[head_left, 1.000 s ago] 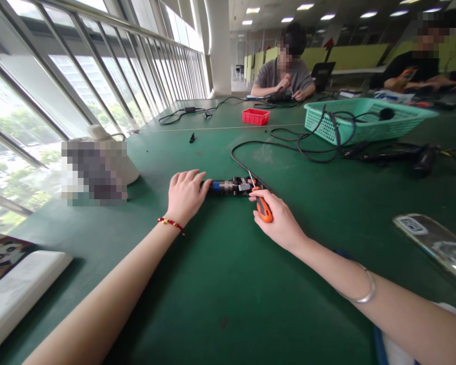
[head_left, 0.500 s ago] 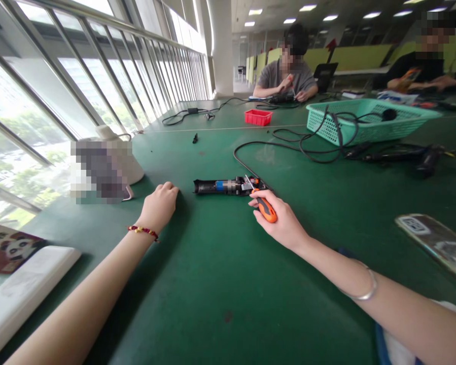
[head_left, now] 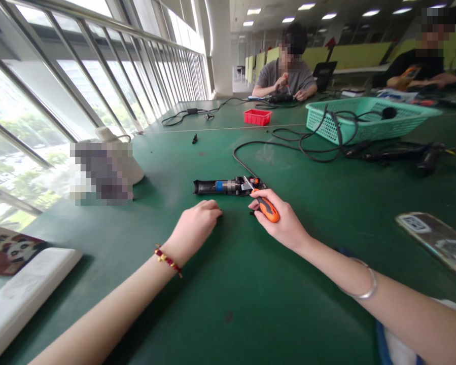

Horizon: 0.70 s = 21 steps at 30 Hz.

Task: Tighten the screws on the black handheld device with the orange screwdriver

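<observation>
In the middle of the table lies a black tube-shaped power tool body [head_left: 208,187], opened up, with a blue band and metal and orange inner parts showing. My right hand [head_left: 283,218] grips a screwdriver [head_left: 267,207] with an orange and black handle; its shaft slants up and left over the tool's right end. A small black piece [head_left: 252,213] shows beside the right fingertips; whether they touch it I cannot tell. Just below the tool body, my left hand [head_left: 197,223] has its fingers curled together. Whatever is in that hand, if anything, is hidden.
A black cable [head_left: 246,146] runs back from the tool toward a green basket [head_left: 338,126]. A red tray [head_left: 257,117] stands farther back. Dark tools [head_left: 402,153] lie right, near a phone [head_left: 436,241]. A white jug [head_left: 134,170] stands left. Two people sit across the table.
My left hand has moved right and toward me, to just below the tool body. The right hand, still holding the screwdriver, has barely moved; a small black piece now shows beside its fingers.
</observation>
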{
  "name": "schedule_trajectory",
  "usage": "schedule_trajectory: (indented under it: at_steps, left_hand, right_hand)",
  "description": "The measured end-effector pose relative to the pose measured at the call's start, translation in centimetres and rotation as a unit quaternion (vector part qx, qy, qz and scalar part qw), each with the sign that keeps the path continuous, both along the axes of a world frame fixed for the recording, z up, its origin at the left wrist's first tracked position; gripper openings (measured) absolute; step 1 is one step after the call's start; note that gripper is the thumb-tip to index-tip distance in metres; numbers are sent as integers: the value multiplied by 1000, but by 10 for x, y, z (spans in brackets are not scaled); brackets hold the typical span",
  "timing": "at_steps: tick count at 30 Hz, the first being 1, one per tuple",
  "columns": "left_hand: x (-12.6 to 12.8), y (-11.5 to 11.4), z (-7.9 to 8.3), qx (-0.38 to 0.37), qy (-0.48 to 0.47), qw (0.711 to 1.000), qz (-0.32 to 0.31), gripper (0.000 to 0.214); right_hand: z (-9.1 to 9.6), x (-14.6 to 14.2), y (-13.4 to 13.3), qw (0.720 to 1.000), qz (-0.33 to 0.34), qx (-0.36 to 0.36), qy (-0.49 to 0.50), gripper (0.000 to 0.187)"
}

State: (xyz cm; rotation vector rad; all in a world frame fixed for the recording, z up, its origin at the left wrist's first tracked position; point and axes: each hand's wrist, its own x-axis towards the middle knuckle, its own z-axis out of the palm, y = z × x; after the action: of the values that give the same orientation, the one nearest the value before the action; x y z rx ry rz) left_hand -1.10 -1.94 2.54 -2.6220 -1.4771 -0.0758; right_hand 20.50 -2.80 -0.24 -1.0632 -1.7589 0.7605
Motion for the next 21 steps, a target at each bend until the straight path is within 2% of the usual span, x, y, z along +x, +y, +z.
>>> schedule_trajectory:
  at_steps: [2, 4, 10, 12, 14, 18, 21]
  left_hand:
    - [18, -5, -5, 12, 26, 998, -49, 25]
    - [26, -5, -7, 22, 35, 997, -68, 22]
    - [21, 1, -5, 29, 8, 999, -45, 17]
    - [18, 2, -7, 50, -15, 998, -27, 15]
    - [14, 1, -11, 79, -49, 996, -8, 13]
    - [9, 5, -15, 127, -161, 978, 24, 11]
    - [11, 16, -10, 135, -260, 956, 14, 11]
  right_hand:
    - [1, 0, -1, 1000, 16, -1, 2, 32]
    - [2, 1, -1, 999, 34, -3, 9, 32]
    - [4, -1, -3, 993, 116, -11, 28, 32]
    - [5, -4, -5, 993, 118, -4, 26, 32]
    - [5, -6, -8, 996, 77, 15, 29, 31]
    - [2, -8, -8, 996, -53, 68, 24, 33]
    - [-4, -5, -3, 993, -107, 52, 21, 37]
